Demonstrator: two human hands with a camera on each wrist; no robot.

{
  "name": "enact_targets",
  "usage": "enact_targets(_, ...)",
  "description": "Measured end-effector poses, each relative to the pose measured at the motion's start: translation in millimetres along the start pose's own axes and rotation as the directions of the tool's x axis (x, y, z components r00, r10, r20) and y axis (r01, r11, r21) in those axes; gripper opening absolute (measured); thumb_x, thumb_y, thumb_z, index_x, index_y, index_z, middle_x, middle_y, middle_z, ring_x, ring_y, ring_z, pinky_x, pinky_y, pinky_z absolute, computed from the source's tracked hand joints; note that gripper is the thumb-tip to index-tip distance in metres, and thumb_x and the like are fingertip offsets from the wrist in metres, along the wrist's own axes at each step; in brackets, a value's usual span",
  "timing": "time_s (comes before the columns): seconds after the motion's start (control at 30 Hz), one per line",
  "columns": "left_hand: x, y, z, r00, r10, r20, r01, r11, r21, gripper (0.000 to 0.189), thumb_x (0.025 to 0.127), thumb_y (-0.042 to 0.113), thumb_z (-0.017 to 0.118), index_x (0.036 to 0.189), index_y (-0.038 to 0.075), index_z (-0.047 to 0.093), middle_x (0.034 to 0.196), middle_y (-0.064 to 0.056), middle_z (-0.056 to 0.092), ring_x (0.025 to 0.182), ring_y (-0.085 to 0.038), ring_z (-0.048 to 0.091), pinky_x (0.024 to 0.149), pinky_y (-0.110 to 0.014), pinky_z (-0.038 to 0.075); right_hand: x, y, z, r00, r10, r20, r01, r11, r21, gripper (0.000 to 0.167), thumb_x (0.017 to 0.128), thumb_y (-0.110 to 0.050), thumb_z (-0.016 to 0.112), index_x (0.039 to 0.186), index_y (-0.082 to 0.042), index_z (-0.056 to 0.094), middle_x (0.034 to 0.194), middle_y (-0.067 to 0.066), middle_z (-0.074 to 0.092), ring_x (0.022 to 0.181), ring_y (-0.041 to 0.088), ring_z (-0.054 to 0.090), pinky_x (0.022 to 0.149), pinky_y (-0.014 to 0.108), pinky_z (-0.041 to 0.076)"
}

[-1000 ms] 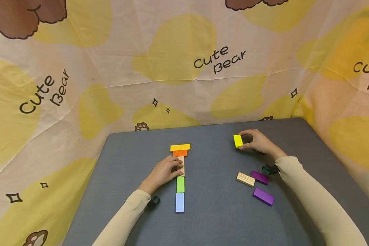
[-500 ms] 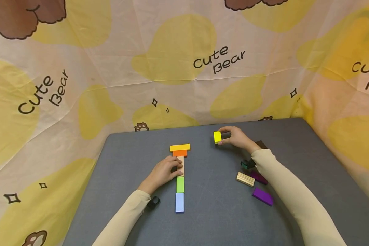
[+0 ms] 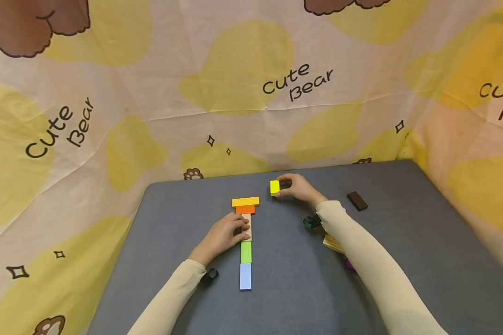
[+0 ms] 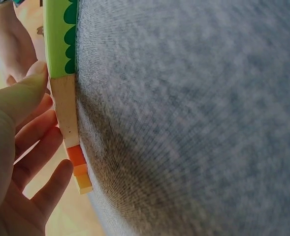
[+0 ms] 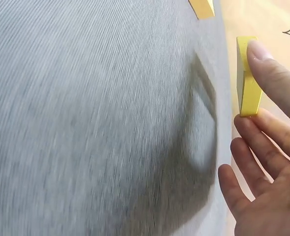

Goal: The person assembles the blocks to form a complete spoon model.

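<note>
My left hand (image 3: 224,235) rests with its fingertips on a plain wood block (image 4: 66,110). This block lies flat in a column between a green block (image 3: 246,252) and an orange block (image 3: 245,210). A light blue block (image 3: 245,276) forms the near end, and a yellow-orange block (image 3: 245,201) lies crosswise at the far end. My right hand (image 3: 298,188) pinches a bright yellow block (image 3: 275,188) between thumb and fingers, to the right of the column's far end. In the right wrist view this yellow block (image 5: 250,78) hangs above the table, casting a shadow.
A dark brown block (image 3: 357,201) lies at the back right of the grey table (image 3: 289,298). A striped wood block (image 3: 333,244) and a purple block (image 3: 349,264) are partly hidden under the right sleeve. A printed cloth (image 3: 234,93) hangs behind the table.
My right hand has moved left with the yellow block, closer to the column. The brown block has come into view, while the purple blocks are now mostly covered. My left hand stays put.
</note>
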State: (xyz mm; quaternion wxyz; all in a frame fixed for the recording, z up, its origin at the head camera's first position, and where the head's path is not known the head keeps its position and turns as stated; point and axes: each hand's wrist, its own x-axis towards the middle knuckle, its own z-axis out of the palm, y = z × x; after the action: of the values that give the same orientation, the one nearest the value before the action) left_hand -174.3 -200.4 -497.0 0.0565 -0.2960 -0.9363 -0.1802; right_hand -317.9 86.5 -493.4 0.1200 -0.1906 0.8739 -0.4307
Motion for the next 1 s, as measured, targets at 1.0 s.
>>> enact_targets(1.0,-0.4,2.4,1.4,0.999,-0.032,0.019,0.032,0.999,-0.002,0.022,0.084,0.030,0.078,0.100,0.015,0.076,0.114,0.001,0.070,0.105,-0.017,0.063,0.089,-0.034,0.056,26.6,-13.4,44.1,0.999,0.035,-0.040,-0.032,0.997,0.071,0.064,0.083,-0.027,0.081,0.139,-0.009,0.056,0.140,0.011,0.059,0.127,0.029,0.054,0.110,0.045,0.045)
